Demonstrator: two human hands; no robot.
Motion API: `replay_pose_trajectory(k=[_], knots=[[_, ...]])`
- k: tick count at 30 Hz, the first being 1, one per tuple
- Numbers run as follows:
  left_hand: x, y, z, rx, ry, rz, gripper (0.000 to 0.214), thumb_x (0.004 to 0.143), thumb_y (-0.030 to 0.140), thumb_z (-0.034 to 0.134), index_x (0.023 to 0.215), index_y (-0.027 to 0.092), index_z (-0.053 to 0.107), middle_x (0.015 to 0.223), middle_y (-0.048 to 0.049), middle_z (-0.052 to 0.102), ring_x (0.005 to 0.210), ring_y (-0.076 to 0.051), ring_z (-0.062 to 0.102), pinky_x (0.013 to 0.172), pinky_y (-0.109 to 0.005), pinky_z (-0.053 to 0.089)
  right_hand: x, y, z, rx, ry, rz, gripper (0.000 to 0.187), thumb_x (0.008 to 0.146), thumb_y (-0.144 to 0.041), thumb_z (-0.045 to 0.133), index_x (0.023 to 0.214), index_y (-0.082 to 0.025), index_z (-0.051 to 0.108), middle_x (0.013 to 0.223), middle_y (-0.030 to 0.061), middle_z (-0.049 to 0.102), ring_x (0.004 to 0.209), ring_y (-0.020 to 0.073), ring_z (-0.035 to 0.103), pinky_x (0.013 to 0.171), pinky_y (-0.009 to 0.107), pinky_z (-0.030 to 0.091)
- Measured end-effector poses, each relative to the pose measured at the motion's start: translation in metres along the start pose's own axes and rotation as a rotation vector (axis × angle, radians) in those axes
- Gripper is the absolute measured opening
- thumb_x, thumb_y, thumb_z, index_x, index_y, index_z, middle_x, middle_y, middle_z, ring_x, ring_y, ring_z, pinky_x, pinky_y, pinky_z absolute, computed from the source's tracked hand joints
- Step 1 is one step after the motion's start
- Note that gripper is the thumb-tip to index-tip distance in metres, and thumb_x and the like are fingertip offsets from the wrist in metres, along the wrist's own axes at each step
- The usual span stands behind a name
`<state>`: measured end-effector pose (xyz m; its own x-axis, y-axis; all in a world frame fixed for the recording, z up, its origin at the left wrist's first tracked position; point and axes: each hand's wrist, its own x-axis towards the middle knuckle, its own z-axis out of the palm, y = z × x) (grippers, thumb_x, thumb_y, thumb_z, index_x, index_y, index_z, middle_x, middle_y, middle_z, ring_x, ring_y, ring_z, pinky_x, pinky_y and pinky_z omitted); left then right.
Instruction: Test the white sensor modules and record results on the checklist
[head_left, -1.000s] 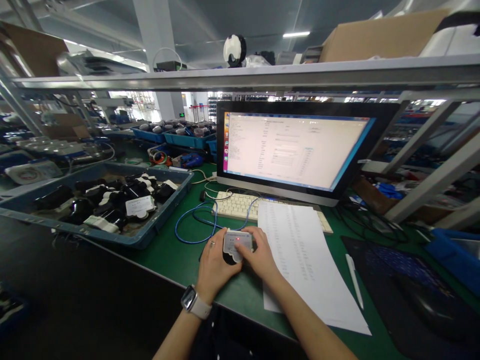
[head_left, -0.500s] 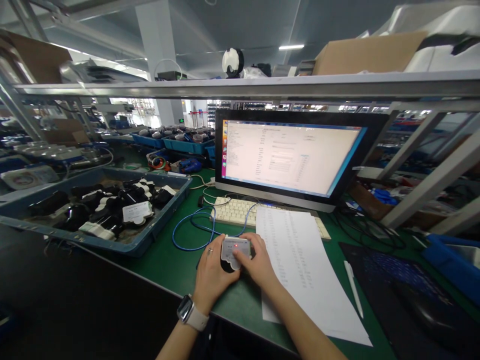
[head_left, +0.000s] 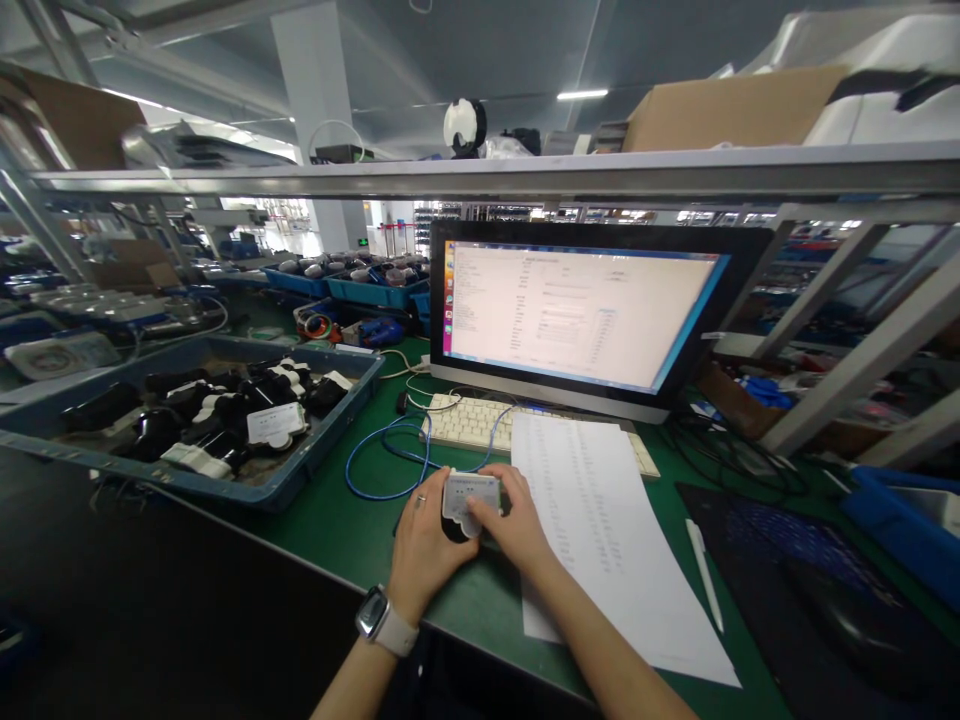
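Note:
Between my two hands is a small black device with a pale labelled face [head_left: 459, 492], held just above the green bench near its front edge. My left hand [head_left: 426, 545] wraps round its left side and lower edge, with a ring on one finger and a watch on the wrist. My right hand [head_left: 517, 520] grips the right side, its thumb lying on the label face. A blue cable [head_left: 360, 490] loops on the bench beyond my left hand. Sheets of printed paper [head_left: 592, 530] lie under and beside my right forearm.
At left stands a blue tray [head_left: 281, 490] full of similar black-and-white devices. A monitor [head_left: 577, 310] rises behind a keyboard [head_left: 465, 425] partly under the paper. A white pen [head_left: 705, 575], a dark mouse [head_left: 847, 610] and a blue bin [head_left: 907, 530] are at right. A shelf [head_left: 487, 178] crosses overhead.
A red light that glowed on the device's face is no longer visible. Both hands keep their hold in nearly the same place.

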<state>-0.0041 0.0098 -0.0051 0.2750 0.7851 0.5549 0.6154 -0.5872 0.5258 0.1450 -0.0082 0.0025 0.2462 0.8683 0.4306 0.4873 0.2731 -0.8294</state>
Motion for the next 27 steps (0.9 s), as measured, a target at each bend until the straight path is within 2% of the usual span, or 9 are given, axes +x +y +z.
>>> replay_pose_trajectory(k=[5,7,9,11,14,17,20,24,27], knots=[[0.000,0.000,-0.007,0.020,-0.027,0.032,0.073,0.066,0.028,0.069,0.132,0.015,0.039,0.126,-0.0150,0.056,0.119,-0.030,0.052,0.100,-0.047,0.044,0.000,0.003,-0.001,-0.009,0.008,-0.016,0.024,0.073,-0.035,0.062,0.095,-0.024,0.059,0.101,0.0058,0.061,0.100,0.0246,0.053,0.087,0.040,0.044],[0.000,-0.002,-0.019,0.052,-0.046,0.035,0.080,0.065,0.032,0.072,0.135,0.016,0.037,0.131,-0.0149,0.052,0.125,-0.031,0.047,0.103,-0.048,0.041,0.000,0.004,-0.001,0.014,-0.007,-0.032,0.023,0.080,-0.040,0.056,0.096,-0.024,0.060,0.102,0.0057,0.061,0.101,0.0239,0.054,0.088,0.040,0.044],[0.001,-0.007,-0.035,0.118,-0.071,-0.045,0.080,0.064,0.035,0.073,0.134,0.016,0.039,0.132,-0.0151,0.051,0.126,-0.032,0.045,0.104,-0.048,0.039,0.000,0.006,-0.002,0.032,-0.015,-0.039,0.025,0.086,-0.043,0.047,0.096,-0.024,0.060,0.103,0.0057,0.062,0.102,0.0232,0.054,0.090,0.040,0.043],[0.001,-0.013,-0.053,0.185,-0.138,-0.184,0.064,0.069,0.036,0.069,0.127,0.015,0.048,0.124,-0.0139,0.056,0.118,-0.031,0.051,0.100,-0.046,0.041,0.000,0.007,-0.002,0.032,-0.017,-0.039,0.028,0.088,-0.044,0.042,0.097,-0.024,0.060,0.104,0.0059,0.061,0.103,0.0226,0.054,0.091,0.039,0.042],[0.003,-0.023,-0.071,0.217,-0.271,-0.313,0.035,0.074,0.034,0.063,0.104,0.017,0.063,0.094,-0.0088,0.065,0.091,-0.027,0.063,0.083,-0.040,0.048,0.000,0.007,-0.001,0.019,-0.011,-0.042,0.030,0.090,-0.044,0.040,0.098,-0.023,0.060,0.103,0.0061,0.062,0.104,0.0224,0.053,0.092,0.039,0.041],[0.007,-0.028,-0.073,0.183,-0.323,-0.317,0.021,0.073,0.031,0.062,0.090,0.019,0.067,0.080,-0.0047,0.065,0.076,-0.022,0.063,0.071,-0.033,0.048,0.001,0.008,0.000,0.018,-0.006,-0.049,0.029,0.089,-0.044,0.041,0.098,-0.023,0.060,0.103,0.0062,0.062,0.103,0.0227,0.053,0.091,0.040,0.042],[0.017,-0.029,-0.066,0.117,-0.319,-0.314,0.023,0.068,0.027,0.064,0.090,0.020,0.067,0.081,-0.0035,0.064,0.077,-0.021,0.062,0.072,-0.030,0.046,0.001,0.008,0.000,0.019,0.002,-0.061,0.029,0.089,-0.043,0.041,0.098,-0.024,0.061,0.103,0.0059,0.063,0.102,0.0224,0.054,0.090,0.040,0.042],[0.033,-0.029,-0.064,-0.060,-0.290,-0.362,0.016,0.063,0.024,0.065,0.079,0.020,0.068,0.074,-0.0032,0.064,0.079,-0.022,0.062,0.075,-0.033,0.046,0.002,0.010,0.001,0.018,0.010,-0.069,0.029,0.089,-0.043,0.041,0.097,-0.024,0.061,0.102,0.0056,0.063,0.101,0.0220,0.055,0.090,0.039,0.043],[0.043,-0.027,-0.072,-0.285,-0.268,-0.427,0.023,0.067,0.031,0.065,0.086,0.018,0.067,0.080,-0.0052,0.068,0.083,-0.023,0.064,0.075,-0.035,0.049,0.003,0.011,0.001,0.022,0.009,-0.066,0.028,0.089,-0.044,0.042,0.098,-0.024,0.061,0.102,0.0056,0.063,0.100,0.0217,0.055,0.086,0.038,0.045]])
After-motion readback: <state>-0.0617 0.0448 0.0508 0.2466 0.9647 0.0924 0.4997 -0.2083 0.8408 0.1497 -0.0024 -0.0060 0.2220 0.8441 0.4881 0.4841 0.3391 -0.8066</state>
